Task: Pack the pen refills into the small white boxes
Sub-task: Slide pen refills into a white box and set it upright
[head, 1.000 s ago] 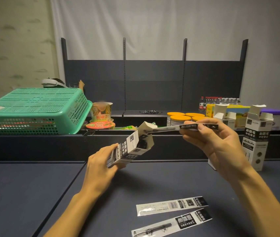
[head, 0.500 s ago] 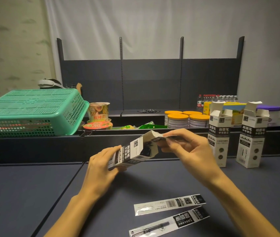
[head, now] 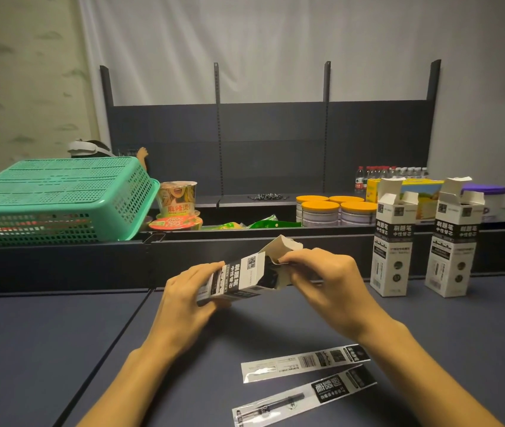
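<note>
1. my left hand (head: 188,298) grips the lower end of a white box (head: 239,280), tilted above the counter (head: 45,349).
2. my right hand (head: 325,283) pinches a flap at the box's open mouth.
3. two packed refills (head: 305,362) lie flat on the counter near me, just apart.
4. two open boxes (head: 394,238) stand upright at far right.

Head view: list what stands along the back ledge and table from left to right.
Green basket → noodle cup → orange-lidded tins → left standing box → right standing box.
</note>
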The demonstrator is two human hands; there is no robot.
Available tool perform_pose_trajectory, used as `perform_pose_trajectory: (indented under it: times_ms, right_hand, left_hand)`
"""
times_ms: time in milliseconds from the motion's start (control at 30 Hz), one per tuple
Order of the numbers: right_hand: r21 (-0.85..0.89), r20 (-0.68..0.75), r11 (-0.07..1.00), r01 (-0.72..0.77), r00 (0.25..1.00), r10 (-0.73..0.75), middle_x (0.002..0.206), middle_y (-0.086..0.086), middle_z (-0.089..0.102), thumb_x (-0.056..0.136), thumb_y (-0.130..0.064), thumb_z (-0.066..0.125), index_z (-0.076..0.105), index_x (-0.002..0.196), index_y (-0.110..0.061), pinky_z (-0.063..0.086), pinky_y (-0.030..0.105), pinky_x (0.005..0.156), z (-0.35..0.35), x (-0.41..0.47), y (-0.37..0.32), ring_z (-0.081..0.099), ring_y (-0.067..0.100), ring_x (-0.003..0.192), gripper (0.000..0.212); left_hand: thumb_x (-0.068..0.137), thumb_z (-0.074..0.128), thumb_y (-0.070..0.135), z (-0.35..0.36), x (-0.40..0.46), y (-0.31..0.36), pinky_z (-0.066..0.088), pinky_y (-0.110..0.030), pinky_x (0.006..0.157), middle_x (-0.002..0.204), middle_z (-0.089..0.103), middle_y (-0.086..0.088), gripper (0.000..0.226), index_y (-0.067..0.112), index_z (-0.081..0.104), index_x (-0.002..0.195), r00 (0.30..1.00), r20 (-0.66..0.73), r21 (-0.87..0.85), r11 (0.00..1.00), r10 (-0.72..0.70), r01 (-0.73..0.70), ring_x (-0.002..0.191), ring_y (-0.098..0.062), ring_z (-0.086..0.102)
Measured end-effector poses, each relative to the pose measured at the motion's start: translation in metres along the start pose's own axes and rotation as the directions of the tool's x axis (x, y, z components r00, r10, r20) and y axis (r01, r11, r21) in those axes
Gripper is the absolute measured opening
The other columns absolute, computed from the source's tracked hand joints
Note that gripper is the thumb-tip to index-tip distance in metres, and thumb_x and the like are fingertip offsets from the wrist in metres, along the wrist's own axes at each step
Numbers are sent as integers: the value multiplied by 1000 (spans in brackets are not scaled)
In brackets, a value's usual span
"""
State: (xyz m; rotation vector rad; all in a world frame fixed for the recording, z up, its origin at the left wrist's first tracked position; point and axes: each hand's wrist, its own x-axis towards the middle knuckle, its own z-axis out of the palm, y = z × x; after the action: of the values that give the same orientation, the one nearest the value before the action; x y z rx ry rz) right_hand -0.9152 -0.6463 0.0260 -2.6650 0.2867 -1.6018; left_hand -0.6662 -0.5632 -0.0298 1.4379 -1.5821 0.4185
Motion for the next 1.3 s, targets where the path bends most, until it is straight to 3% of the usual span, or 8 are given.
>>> perform_pose_trajectory:
  times_ms: [167, 500, 667, 933, 1033, 1100, 1200, 1300]
  right_hand:
    - [0, 30, 1000, -18, 999, 18, 89, 1, 73, 82, -7, 62, 70, 102, -8, 41, -1, 71, 4, 0, 0, 56, -4, 80, 21]
    - [3, 114, 1000, -22, 993, 21, 90, 1, 74, 80, -11, 69, 69, 101, -11, 36, -3, 66, 8, -3, 1, 52, -7, 77, 20]
    - [68, 194, 997, -36, 981, 22, 101, 0, 71, 88, -7, 60, 67, 107, -11, 37, -2, 63, 9, -3, 0, 49, -26, 68, 20]
    - [106, 274, 985, -139, 956, 106, 110, -12, 65, 97, -17, 53, 53, 115, -25, 44, 7, 63, 10, -5, -1, 55, -15, 69, 20]
    - [31, 181, 997, -66, 982, 59, 92, -12, 68, 88, -15, 61, 62, 106, -22, 40, 3, 64, 8, -4, -1, 56, -7, 71, 19]
    - [5, 158, 999, -40, 987, 38, 92, -8, 71, 84, -12, 65, 68, 103, -17, 38, -1, 66, 6, -2, -2, 56, -7, 76, 20]
    - [60, 178, 996, -61, 983, 49, 91, -19, 63, 85, -9, 66, 70, 106, -14, 36, -2, 64, 5, -1, -6, 55, -16, 73, 23]
    - [101, 268, 985, -136, 958, 105, 88, -26, 59, 86, -10, 59, 69, 115, -14, 36, 1, 59, 5, -2, -11, 56, -10, 67, 31]
  left_hand:
    - [73, 79, 26, 1, -1, -1, 47, -47, 91, 121, 62, 11, 58, 29, 55, 126, 1000, 12, -6, 1000, 9, -9, 108, -9, 58]
    - [72, 81, 26, 1, -1, 4, 45, -39, 94, 121, 61, 13, 61, 35, 52, 126, 999, 20, -5, 1000, 26, -26, 109, -5, 56]
    - [72, 82, 24, 2, -2, 4, 42, -40, 98, 124, 59, 14, 63, 35, 52, 127, 999, 37, 1, 1000, 19, -19, 115, -6, 54]
    - [74, 78, 28, 3, -1, 3, 45, -40, 94, 123, 59, 16, 60, 38, 51, 126, 999, 32, -9, 1000, 8, -8, 111, -4, 54]
    - [74, 78, 28, 4, -2, 3, 46, -41, 92, 121, 60, 15, 57, 34, 54, 126, 1000, 11, -24, 1000, -14, 14, 108, -6, 56]
    - [74, 76, 31, 4, -2, 3, 46, -42, 91, 120, 60, 15, 57, 35, 54, 125, 1000, 12, -30, 999, -16, 16, 107, -8, 56]
    - [73, 74, 34, 4, -1, 5, 48, -44, 90, 120, 60, 16, 57, 38, 50, 125, 1000, 23, -28, 1000, -1, 2, 107, -7, 56]
    - [73, 76, 31, 4, -1, 5, 47, -44, 91, 121, 59, 16, 61, 39, 48, 126, 999, 37, -21, 1000, 6, -6, 110, -5, 55]
